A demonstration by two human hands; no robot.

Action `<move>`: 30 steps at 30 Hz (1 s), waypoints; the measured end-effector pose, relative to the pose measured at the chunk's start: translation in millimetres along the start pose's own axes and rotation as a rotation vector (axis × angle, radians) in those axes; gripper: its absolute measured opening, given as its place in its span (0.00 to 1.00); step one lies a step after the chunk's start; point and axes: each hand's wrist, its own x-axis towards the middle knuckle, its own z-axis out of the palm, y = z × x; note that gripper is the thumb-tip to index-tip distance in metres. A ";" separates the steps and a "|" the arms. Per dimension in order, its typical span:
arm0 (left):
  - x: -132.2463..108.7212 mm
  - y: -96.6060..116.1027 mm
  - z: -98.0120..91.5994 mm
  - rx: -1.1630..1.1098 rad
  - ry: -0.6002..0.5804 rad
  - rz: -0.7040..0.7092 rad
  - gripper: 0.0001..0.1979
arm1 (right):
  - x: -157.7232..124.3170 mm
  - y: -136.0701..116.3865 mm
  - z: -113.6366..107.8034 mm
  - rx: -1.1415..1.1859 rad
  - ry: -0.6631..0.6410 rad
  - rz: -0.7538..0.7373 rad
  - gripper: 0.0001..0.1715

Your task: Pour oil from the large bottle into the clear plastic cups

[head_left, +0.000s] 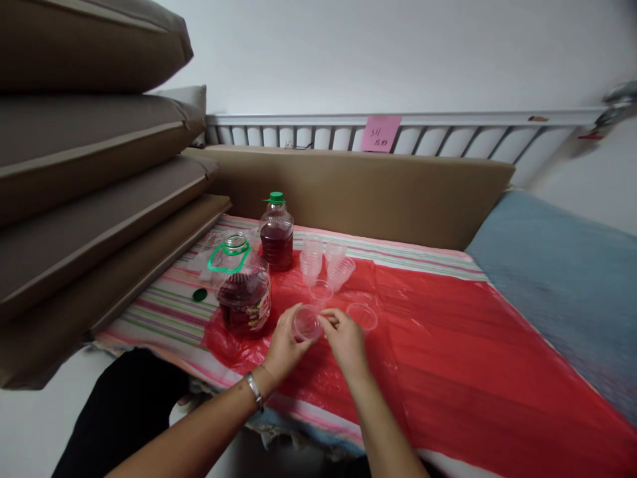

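Observation:
A clear plastic cup (306,325) is in my left hand (287,342), whose fingers curl round its left side. My right hand (344,337) pinches the right edge of the same cup between thumb and fingers. Just beyond my hands, a clear round rim (321,290) faces up, and a similar one (362,317) lies to the right. Stacks of clear cups (312,259) stand behind, some of them leaning. Left of my hands is an uncapped large jug (243,292) of dark red liquid with a green handle. Behind it stands a smaller jug (277,239) with a green cap.
Red plastic sheeting (462,358) covers much of the striped cloth (169,309). A dark green cap (200,295) lies left of the large jug. Stacked brown cushions (99,146) rise at the left. A brown padded board (358,192) runs along the back, with a pink note (381,134) above it.

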 end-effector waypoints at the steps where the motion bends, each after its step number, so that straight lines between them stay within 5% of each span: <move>1: -0.4 0.1 0.8 0.002 -0.008 0.004 0.31 | 0.1 -1.1 0.3 -0.009 0.009 -0.008 0.16; 13: 17.6 -7.7 -2.4 0.000 0.109 -0.104 0.33 | -3.2 -4.8 -57.3 -0.040 0.181 0.109 0.13; 19: 20.1 -0.4 -3.1 -0.012 0.093 -0.073 0.32 | -3.9 5.6 -51.7 -0.213 0.030 0.186 0.07; 24: 8.7 8.7 1.6 -0.012 -0.015 0.016 0.35 | -5.6 -2.9 -48.1 -0.102 0.153 -0.020 0.18; 30: -3.6 17.8 6.3 0.019 -0.146 0.131 0.36 | -8.2 -12.2 -31.1 -0.110 0.036 -0.098 0.12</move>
